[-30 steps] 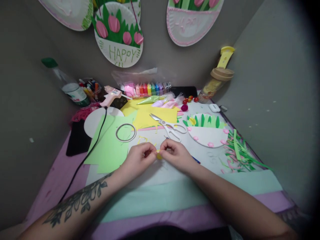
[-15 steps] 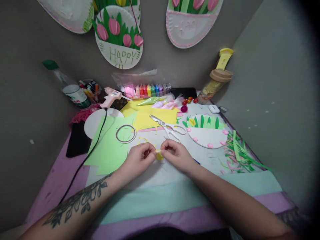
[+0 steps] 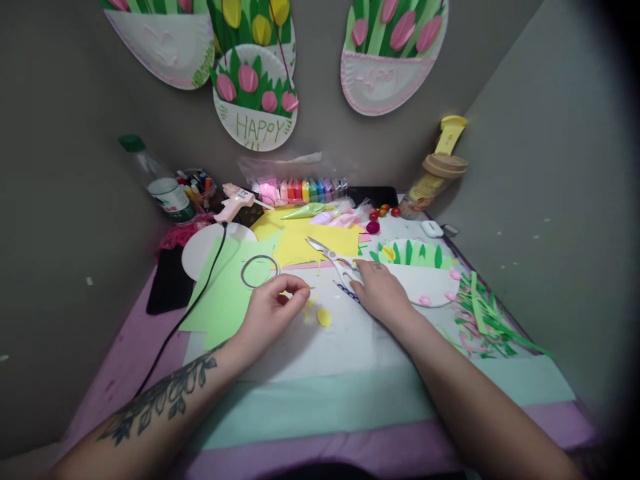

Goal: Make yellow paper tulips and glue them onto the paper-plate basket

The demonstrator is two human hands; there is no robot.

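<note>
1. Green topped the clear bottle [image 3: 170,193] at our far left, just beside a container of markers [image 3: 203,187].
2. Nearer to us lay a flat black object [image 3: 171,287], then a white disc [image 3: 200,250] partly under light-green paper [image 3: 220,300]; a pink glue gun [image 3: 236,205] sat behind, its black cord trailing toward us.
3. On the green paper we had a thin ring [image 3: 243,272], lying flat.
4. Our left hand [image 3: 273,307] was raised over the tabletop, thumb and forefinger pinched together on a small yellow sliver [image 3: 312,287], the other fingers curled in.
5. Yellow sheets [image 3: 300,247] lay beyond it, and nearer us a yellow oval [image 3: 324,317] rested on the white sheet [image 3: 300,350], between our two hands.
6. White-handled scissors [image 3: 331,255] pointed away from us, blades over the yellow sheets.
7. Our right hand [image 3: 383,287] was spread loosely, fingertips at the scissor handles; we could not tell whether they gripped.
8. Beyond its wrist lay a decorated plate [image 3: 437,283], then green and pink paper strips [image 3: 483,320].
</note>
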